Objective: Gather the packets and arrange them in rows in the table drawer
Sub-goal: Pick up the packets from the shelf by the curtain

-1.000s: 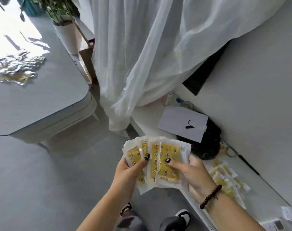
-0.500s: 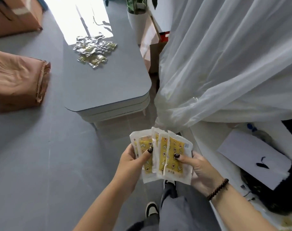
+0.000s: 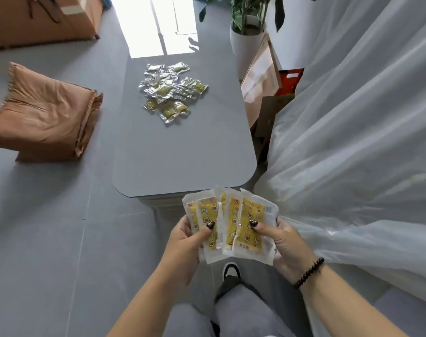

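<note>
Several white packets with yellow printed fronts (image 3: 234, 224) are fanned out in front of me, just short of the near end of the grey table (image 3: 182, 156). My left hand (image 3: 185, 244) grips the left part of the fan, thumb on top. My right hand (image 3: 285, 246) grips the right part the same way. A heap of several silver foil packets (image 3: 169, 91) lies on the table's far half. The table's front edge (image 3: 163, 199) shows below the top; whether a drawer is there I cannot tell.
A sheer white curtain (image 3: 353, 142) hangs close on the right. A folded brown cushion (image 3: 44, 113) lies on the floor left of the table. A potted plant (image 3: 247, 27), boards and a red box (image 3: 289, 79) stand beyond the table's right side. My knees and shoe (image 3: 230, 271) are below.
My view has swung left from the white shelf to the grey table, which now lies straight ahead. Both hands keep the same hold on the fanned packets.
</note>
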